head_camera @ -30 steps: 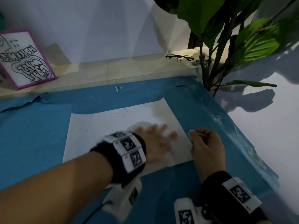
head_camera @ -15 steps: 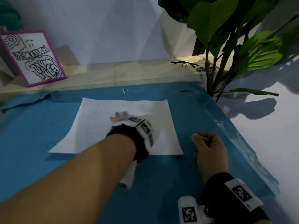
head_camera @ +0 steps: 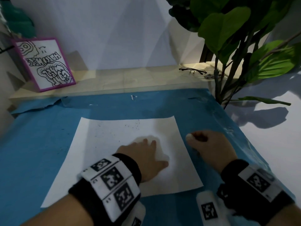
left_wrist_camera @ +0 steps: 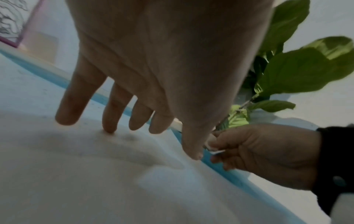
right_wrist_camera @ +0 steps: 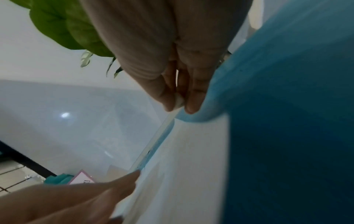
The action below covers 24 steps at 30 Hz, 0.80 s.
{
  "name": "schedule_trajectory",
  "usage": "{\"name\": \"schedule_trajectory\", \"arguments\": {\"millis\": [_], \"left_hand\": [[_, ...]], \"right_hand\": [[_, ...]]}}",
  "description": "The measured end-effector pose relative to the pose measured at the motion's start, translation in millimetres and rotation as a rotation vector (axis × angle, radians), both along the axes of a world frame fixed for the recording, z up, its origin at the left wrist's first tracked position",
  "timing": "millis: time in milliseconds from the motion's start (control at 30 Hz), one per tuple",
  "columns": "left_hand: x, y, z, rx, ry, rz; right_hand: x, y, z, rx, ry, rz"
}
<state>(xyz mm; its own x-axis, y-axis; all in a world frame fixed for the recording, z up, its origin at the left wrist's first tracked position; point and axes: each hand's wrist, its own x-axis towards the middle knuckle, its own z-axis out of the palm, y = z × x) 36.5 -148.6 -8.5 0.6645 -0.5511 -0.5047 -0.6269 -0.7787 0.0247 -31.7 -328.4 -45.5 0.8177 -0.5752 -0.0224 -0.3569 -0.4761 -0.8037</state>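
Indoors, a blue desk (head_camera: 40, 144) meets a white wall (head_camera: 114, 38), with a plant (head_camera: 228, 38) at its far right corner. The left hand (head_camera: 146, 157) lies flat on the paper (head_camera: 105, 136); beside the paper's right edge, the right hand (head_camera: 210, 147) pinches a white piece (head_camera: 189, 136).

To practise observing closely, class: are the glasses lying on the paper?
No, the glasses lie on the pale ledge behind the blue cover, away from the paper.
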Motion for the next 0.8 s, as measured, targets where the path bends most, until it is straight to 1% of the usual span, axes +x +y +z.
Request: {"name": "schedule_trajectory", "arguments": {"millis": [67, 133, 233, 300, 333, 367, 467, 567, 633, 667, 733, 800], "left_hand": [[17.3, 13.6, 8.7, -0.073, -0.017, 0.102], [36.7, 36.1, 18.2, -0.201, -0.095, 0.222], [67.6, 76.1, 22.2, -0.269, -0.264, 0.264], [79.5, 100.1, 18.6, -0.389, -0.284, 0.422], [83.3, 111.0, 14.6, -0.417, -0.306, 0.477], [84.4, 119.8, 11.2, -0.410, -0.313, 0.525], [85.9, 137.2, -4.7, -0.279, -0.278, 0.604], [83.5, 138.6, -8.7, -0.127, -0.227, 0.624], [83.5, 135.4, -7.2, -0.074, -0.220, 0.633], [84.4, 133.8, -6.6, -0.072, -0.218, 0.639], [86.3, 132.0, -6.2, -0.108, -0.182, 0.669], [87.8, 131.0, -7.2, -0.202, -0.134, 0.725]], "right_hand": [[15.3, -12.5, 8.5, -0.099, 0.070, 0.026], [31.0, -27.9, 16.3, -0.180, 0.146, 0.055], [44.0, -39.6, 23.4, -0.220, 0.261, 0.107], [45.1, -37.9, 23.7, -0.280, 0.365, 0.143], [45.3, -36.6, 21.6, -0.292, 0.404, 0.167], [45.1, -36.2, 18.2, -0.296, 0.430, 0.193], [43.3, -32.5, 16.2, -0.311, 0.454, 0.195], [43.5, -23.5, 24.2, -0.360, 0.364, 0.126], [45.7, -11.7, 27.2, -0.398, 0.321, 0.146], [47.2, -4.0, 26.7, -0.425, 0.359, 0.177], [52.6, 10.6, 23.0, -0.488, 0.528, 0.247], [59.3, 20.8, 22.1, -0.522, 0.660, 0.266]]}}
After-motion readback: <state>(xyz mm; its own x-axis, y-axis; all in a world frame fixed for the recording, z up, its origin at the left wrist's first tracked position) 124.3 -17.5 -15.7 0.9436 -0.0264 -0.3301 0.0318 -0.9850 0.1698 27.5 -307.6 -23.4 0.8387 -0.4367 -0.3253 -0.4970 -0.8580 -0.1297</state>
